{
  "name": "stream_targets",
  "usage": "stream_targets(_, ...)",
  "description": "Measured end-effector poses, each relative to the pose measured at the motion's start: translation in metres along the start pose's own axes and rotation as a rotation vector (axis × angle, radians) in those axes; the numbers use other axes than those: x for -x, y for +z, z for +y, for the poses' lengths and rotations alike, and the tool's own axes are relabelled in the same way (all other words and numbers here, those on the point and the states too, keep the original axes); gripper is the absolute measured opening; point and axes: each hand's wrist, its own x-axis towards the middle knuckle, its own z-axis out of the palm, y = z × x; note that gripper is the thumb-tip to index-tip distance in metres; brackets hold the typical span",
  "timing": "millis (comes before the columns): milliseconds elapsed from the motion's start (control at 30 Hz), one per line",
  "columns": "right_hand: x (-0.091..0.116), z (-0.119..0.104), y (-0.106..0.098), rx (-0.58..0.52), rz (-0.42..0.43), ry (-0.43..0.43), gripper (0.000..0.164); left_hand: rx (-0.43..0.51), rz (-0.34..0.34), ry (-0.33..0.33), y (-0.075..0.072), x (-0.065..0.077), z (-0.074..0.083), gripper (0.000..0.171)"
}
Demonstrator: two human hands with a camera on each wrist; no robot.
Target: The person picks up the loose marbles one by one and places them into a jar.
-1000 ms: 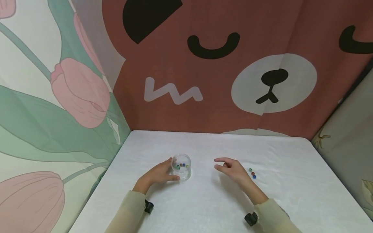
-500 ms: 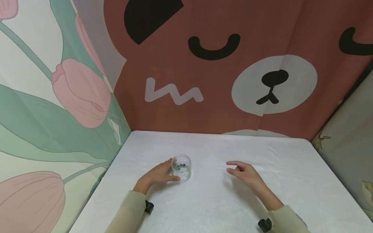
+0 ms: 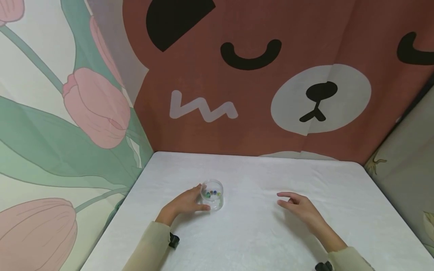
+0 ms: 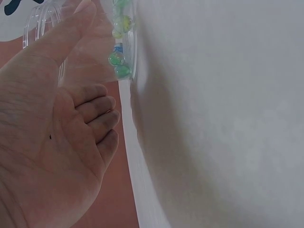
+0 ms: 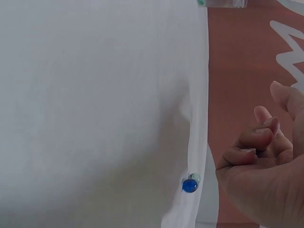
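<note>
My left hand holds a clear plastic jar, thumb on the near side and fingers at the far side. Several green, yellow and blue glass marbles lie at the bottom of this jar. Over the right half of the table is my right hand, its fingers loosely bent, thumb and index finger apart with nothing between them. The right wrist view shows a blue marble on the cloth near that hand, with a pale green marble partly behind it. In the head view the hand hides these loose marbles.
A white cloth covers the table. Behind it hangs a brown curtain printed with a bear's face, and a tulip-patterned curtain closes the left side. Each wrist carries a small black camera.
My right hand has moved right and slightly nearer, over the spot where loose marbles showed one second ago. My left hand and the jar have stayed in place.
</note>
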Motion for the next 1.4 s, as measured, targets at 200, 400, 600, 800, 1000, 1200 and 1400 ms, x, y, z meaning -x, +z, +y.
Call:
stream_targets(200,0.007,0.007,-0.011,0.014,-0.009,0.025,0.055,-0.009,-0.004,-0.015,-0.001,0.000,0.001,0.109)
stream_targets(400,0.012,0.013,-0.020,0.025,0.001,0.019,0.054,-0.004,-0.005,-0.018,0.000,-0.001,0.001,0.109)
stream_targets(600,0.014,0.020,-0.027,0.031,-0.007,0.014,0.055,0.006,-0.006,-0.014,0.001,-0.002,-0.001,0.110)
stream_targets(800,0.016,0.026,-0.032,0.049,-0.020,0.030,0.056,0.006,-0.006,-0.015,0.001,-0.002,0.000,0.110)
stream_targets(1000,0.015,0.036,-0.041,0.103,-0.016,0.057,0.053,0.004,-0.006,-0.025,0.001,-0.002,0.001,0.110)
stream_targets(1200,0.012,0.047,-0.048,0.115,-0.026,0.068,0.055,0.003,-0.002,-0.025,0.001,-0.002,0.001,0.110)
stream_targets(1400,0.010,0.054,-0.051,0.132,-0.062,0.088,0.059,0.002,-0.006,-0.033,0.001,-0.002,0.002,0.109)
